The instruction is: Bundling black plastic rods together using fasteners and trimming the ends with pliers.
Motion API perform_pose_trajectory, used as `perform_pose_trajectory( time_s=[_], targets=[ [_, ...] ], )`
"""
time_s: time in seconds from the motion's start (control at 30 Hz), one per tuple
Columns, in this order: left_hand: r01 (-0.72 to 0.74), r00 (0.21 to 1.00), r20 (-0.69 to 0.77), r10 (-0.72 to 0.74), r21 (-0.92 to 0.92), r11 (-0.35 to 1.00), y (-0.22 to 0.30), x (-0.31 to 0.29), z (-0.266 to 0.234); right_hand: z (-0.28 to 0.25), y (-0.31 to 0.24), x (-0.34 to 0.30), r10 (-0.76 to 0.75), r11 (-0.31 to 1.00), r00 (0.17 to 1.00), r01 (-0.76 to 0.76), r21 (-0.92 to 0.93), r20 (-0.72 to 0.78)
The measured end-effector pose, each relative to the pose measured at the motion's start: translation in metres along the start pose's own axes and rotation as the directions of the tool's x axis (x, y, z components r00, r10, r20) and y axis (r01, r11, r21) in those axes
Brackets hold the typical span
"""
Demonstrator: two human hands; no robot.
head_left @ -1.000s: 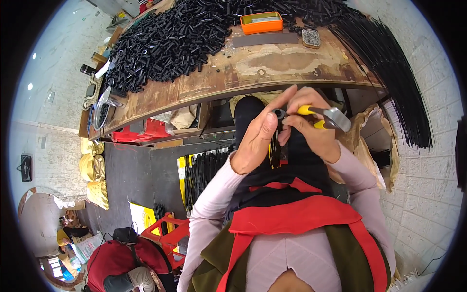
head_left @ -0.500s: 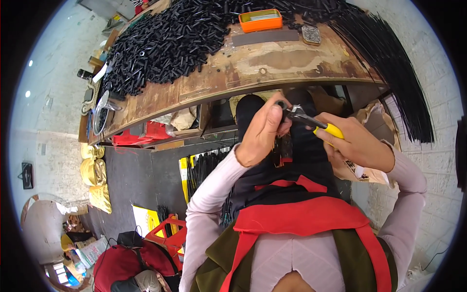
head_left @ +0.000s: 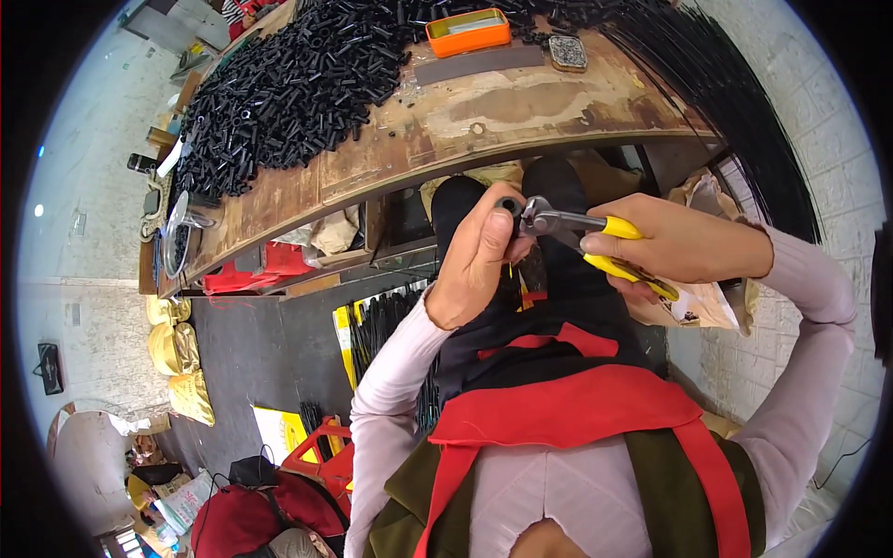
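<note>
left hand (head_left: 476, 265) grips short black tube (head_left: 509, 205) | right hand (head_left: 684, 244) squeezes yellow-handled pliers (head_left: 584, 237) on its end | big pile of black tubes (head_left: 288, 88) waits on surface (head_left: 446, 130), most work seems left

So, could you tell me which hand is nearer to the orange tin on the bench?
Left. The left hand, pinching a small black tube, sits almost straight below the orange tin. The right hand, gripping the pliers, is farther off to the right.
</note>
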State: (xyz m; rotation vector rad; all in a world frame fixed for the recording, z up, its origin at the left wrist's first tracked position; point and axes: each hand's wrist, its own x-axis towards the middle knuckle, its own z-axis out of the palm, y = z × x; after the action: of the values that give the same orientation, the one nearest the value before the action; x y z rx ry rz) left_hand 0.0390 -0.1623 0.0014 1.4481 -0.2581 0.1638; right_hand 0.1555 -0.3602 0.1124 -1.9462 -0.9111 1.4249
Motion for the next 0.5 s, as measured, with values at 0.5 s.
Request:
perform_pose_trajectory(
  time_s=[0.5],
  targets=[
    [0.027, 0.994, 0.101, -0.038, 0.11, 0.994, 0.007, 0.002, 0.011, 0.0, -0.009, -0.027, 0.065, 0.97, 0.994, -0.084, -0.228, -0.091]
  ],
)
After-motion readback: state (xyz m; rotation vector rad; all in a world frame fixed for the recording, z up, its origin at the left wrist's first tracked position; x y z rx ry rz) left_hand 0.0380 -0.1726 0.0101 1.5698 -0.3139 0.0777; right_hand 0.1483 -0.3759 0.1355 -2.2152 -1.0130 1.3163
